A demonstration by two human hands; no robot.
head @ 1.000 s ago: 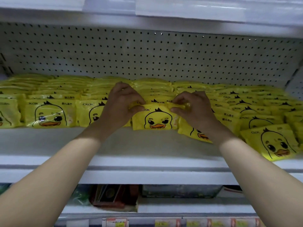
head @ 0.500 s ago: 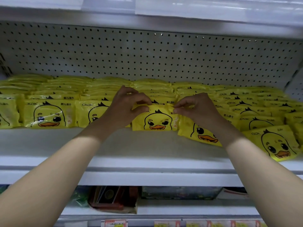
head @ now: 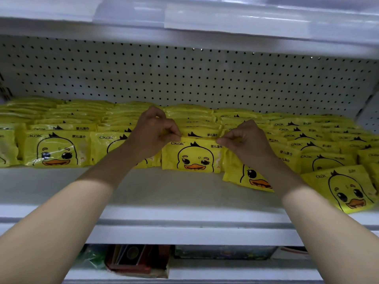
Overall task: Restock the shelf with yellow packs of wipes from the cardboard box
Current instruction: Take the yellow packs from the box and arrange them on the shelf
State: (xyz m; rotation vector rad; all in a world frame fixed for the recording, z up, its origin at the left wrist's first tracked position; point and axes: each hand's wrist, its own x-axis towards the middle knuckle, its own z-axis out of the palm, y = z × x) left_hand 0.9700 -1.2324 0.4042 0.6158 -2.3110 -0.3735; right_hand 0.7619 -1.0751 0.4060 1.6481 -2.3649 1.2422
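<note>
- Near the middle of the shelf (head: 184, 193), set back from its front edge, the yellow pack of wipes (head: 193, 155) stands upright with its duck face outward, at the head of a row running back toward the pegboard (head: 184, 78).
- The left hand (head: 152, 132) pinches the pack's top left corner and the right hand (head: 245, 140) its top right corner; on both, the fingers are closed on the top seam.
- The pack looks light and soft, a glossy film pouch that would sag or slip if squeezed mid-face; the crimped top seam or the two short sides seem the surest places to hold.
- The cardboard box is out of view.
- The right wrist hides part of a tilted pack (head: 246, 177) lying just beside the held one.
- Items on the lower shelf (head: 205, 269) are too dark to identify.
</note>
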